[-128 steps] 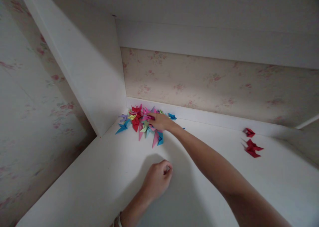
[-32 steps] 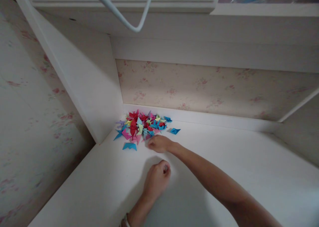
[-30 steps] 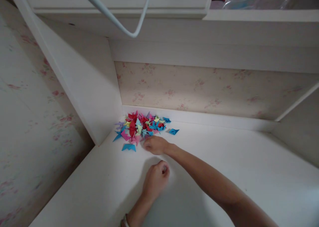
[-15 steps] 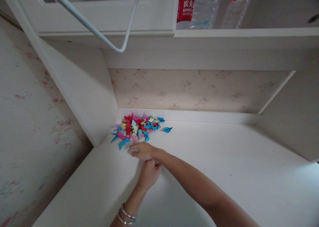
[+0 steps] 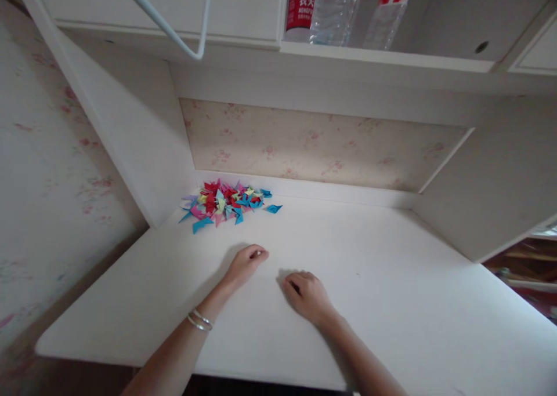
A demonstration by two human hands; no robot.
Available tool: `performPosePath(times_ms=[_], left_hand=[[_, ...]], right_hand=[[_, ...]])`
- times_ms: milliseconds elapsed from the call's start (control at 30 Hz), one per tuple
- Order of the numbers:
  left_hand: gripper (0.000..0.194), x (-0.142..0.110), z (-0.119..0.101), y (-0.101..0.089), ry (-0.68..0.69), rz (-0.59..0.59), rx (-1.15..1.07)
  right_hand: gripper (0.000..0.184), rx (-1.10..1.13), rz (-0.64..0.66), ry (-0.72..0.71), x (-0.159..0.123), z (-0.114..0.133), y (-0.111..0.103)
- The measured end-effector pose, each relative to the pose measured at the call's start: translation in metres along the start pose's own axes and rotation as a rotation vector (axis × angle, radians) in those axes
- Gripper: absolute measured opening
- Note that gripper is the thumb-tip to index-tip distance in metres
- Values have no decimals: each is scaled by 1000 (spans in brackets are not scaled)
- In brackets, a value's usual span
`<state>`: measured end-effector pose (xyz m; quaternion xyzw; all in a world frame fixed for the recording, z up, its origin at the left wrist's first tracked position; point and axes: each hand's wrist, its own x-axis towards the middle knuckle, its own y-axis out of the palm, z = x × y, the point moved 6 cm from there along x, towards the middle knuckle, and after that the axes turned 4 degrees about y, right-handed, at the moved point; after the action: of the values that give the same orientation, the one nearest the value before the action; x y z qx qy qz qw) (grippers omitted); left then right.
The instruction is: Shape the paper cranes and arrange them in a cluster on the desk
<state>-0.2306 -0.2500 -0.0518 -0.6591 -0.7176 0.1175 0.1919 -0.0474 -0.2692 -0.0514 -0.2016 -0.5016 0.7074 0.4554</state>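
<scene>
Folded paper cranes (image 5: 220, 202) in red, blue, pink, yellow and green lie in a heap at the back left of the white desk (image 5: 369, 320). One blue paper crane (image 5: 274, 209) rests a little apart, on the heap's right. My left hand (image 5: 247, 261), with two silver bangles (image 5: 200, 319) on the wrist, is just in front of the heap, its fingers curled and nothing visible in them. To its right, my right hand (image 5: 306, 293) rests low over the desk in a loose fist. No object shows in it. The two hands are apart.
Above the desk runs a shelf with a red-labelled bottle (image 5: 301, 7) and clear plastic bottles (image 5: 333, 13). A pale cable (image 5: 174, 36) hangs at the upper left. White side panels (image 5: 130, 129) enclose the desk's back corners.
My right hand has drawn back from the heap to the right and toward me, uncrossing from my left hand. The fingers of the right hand are now curled. The view has shifted too.
</scene>
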Motion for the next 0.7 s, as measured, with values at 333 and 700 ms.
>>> performPosePath(times_ms=[333,700], left_hand=[[45,-12,-27,80,80,253,-48],[42,-13,-20,71,87,221,-65]], right_hand=[[28,-243,65,40,6,2,10],[38,44,-7,12,1,-3,0]])
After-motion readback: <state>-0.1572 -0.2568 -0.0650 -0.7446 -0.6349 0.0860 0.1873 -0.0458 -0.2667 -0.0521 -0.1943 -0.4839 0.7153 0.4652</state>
